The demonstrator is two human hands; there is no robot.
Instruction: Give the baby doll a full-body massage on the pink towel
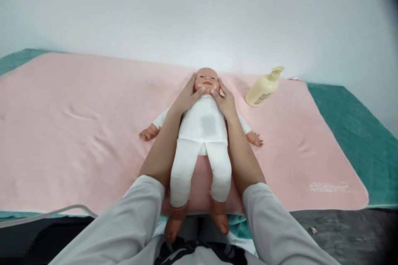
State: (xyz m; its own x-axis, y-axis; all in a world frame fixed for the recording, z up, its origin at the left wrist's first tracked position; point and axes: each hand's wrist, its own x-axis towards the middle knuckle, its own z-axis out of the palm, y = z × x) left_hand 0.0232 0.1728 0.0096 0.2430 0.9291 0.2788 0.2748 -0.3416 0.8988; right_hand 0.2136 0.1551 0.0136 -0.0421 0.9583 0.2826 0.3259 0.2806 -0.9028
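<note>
A baby doll [203,120] in a white cloth suit lies on its back on a pink mat [102,132], its feet toward me and hanging over the near edge. My left hand [189,94] cups one side of the doll's head, thumb on the chin. On the opposite side, my right hand [226,97] is curved around the cheek in the same way, its thumb also at the chin. Both forearms run along the doll's body, over its spread arms. A grey patch marks the chest of the suit.
To the right of the doll's head, a pale yellow pump bottle [263,89] leans on the mat. Green padding [351,120] shows beneath the mat at both ends. A white wall [186,12] rises behind. A pale cable [62,209] runs along the near left edge.
</note>
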